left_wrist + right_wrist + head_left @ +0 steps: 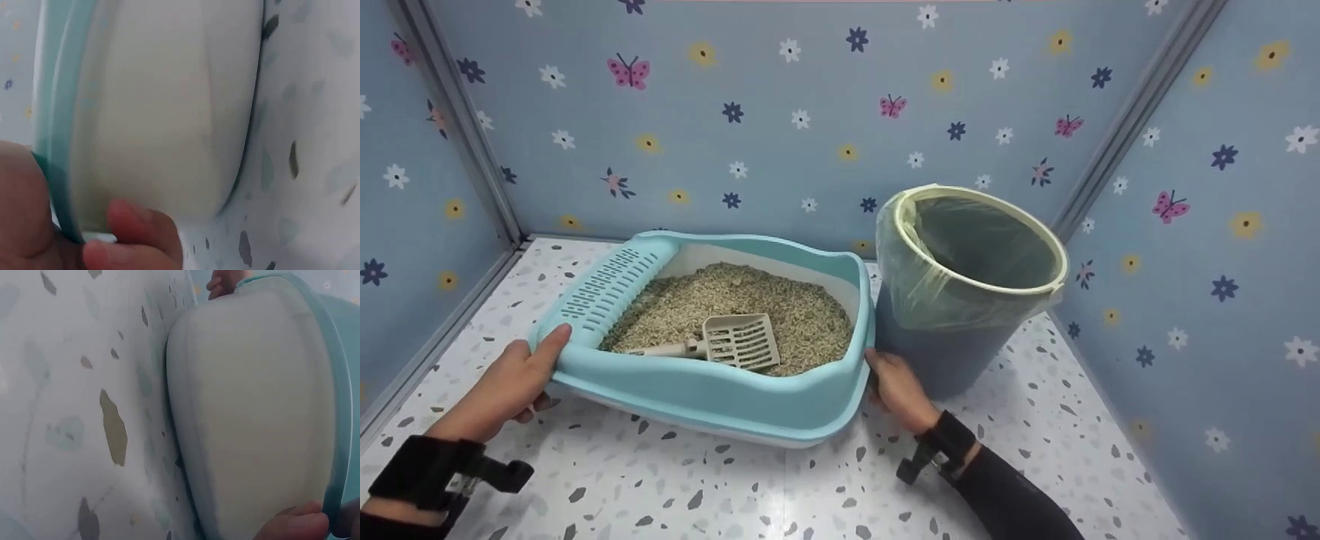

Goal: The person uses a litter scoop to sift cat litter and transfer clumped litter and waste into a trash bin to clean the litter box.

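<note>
While my left hand (519, 376) gripped the litter tray (720, 401) centre-left in frame, my right hand (901, 391) did too. A scoop (741, 339) lay inside.

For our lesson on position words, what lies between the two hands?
The blue tray, holding granules and a scoop, as the head view shows.

Litter box (712, 405) stood left of bin (941, 352), scoop (742, 343) lay on litter (814, 315) inside the box, left hand (514, 379) was at the box's left end, right hand (901, 391) at its right, before the bin, wall (802, 90) rose behind both.
</note>
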`<state>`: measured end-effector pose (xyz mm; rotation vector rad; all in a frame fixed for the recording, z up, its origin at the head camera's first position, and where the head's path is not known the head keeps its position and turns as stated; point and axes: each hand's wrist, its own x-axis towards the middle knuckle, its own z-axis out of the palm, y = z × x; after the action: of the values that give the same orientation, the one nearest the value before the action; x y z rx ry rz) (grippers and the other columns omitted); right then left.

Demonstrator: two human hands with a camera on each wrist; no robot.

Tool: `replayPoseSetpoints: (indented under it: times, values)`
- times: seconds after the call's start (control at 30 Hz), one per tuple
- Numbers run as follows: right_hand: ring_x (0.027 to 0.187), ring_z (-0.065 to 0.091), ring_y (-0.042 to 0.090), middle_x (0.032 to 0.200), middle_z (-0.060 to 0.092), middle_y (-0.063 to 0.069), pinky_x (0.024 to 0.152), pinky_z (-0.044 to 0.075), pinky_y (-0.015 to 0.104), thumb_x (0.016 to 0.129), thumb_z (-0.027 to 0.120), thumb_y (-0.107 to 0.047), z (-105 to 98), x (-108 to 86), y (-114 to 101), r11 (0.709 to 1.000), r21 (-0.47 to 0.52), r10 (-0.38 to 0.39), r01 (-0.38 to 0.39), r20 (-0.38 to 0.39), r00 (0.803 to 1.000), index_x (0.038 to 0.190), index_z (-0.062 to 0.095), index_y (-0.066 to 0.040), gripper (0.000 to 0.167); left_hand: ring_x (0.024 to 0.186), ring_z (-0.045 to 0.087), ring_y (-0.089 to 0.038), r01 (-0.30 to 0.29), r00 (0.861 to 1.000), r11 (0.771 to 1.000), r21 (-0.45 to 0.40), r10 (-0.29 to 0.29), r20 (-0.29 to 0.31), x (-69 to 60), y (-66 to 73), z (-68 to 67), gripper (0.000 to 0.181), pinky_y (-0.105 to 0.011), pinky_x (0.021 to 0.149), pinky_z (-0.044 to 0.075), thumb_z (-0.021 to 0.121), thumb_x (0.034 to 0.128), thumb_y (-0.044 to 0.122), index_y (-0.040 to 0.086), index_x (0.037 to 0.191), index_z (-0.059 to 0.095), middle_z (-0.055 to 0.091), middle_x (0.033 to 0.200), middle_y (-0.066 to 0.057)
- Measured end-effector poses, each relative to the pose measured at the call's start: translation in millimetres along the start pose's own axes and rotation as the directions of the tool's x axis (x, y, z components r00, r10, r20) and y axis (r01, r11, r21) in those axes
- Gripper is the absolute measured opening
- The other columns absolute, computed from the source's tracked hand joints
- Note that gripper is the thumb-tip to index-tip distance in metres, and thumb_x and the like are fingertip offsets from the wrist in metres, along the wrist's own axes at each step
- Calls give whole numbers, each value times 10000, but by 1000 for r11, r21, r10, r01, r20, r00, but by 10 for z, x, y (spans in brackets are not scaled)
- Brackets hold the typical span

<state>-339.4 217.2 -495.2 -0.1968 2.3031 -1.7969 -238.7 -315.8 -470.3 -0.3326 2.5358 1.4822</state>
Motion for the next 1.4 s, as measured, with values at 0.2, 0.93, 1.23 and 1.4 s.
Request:
replayPoseSetpoints:
  times: [0.2,0.93,1.23,1.4]
  values:
    - [655,528,174,694,505,-4,687,448,284,1190,437,-386,21,180,-32,996,-63,-72,66,-99,992,847,632,-175,448,593,516,-144,76,996,996,-44,-73,51,-136,135,108,776,-276,511,435,305,1106,786,91,815,493,515,679,-15]
    - [491,368,132,611,437,-17,503,351,289,1211,436,-400,104,-209,-19,996,-74,-43,42,-8,999,886,544,-110,449,530,414,-101,34,999,989,-144,-29,38,120,168,38,680,-273,502,386,299,1134,718,92,900,422,424,656,26]
    - [529,434,133,634,473,-27,574,402,296,1205,411,-354,61,123,-24,998,-56,-46,40,-122,991,857,592,-133,450,579,492,-127,119,993,977,-174,-121,4,-50,309,324,758,-284,515,435,336,1093,785,58,927,471,507,704,7]
    - [717,579,165,778,581,5,740,467,313,1173,440,-366,131,146,40,990,-135,-66,36,-224,972,1085,741,-82,424,560,446,-110,141,989,960,-240,-149,-13,21,309,314,936,-288,513,402,344,1101,719,-136,1398,108,494,721,10]
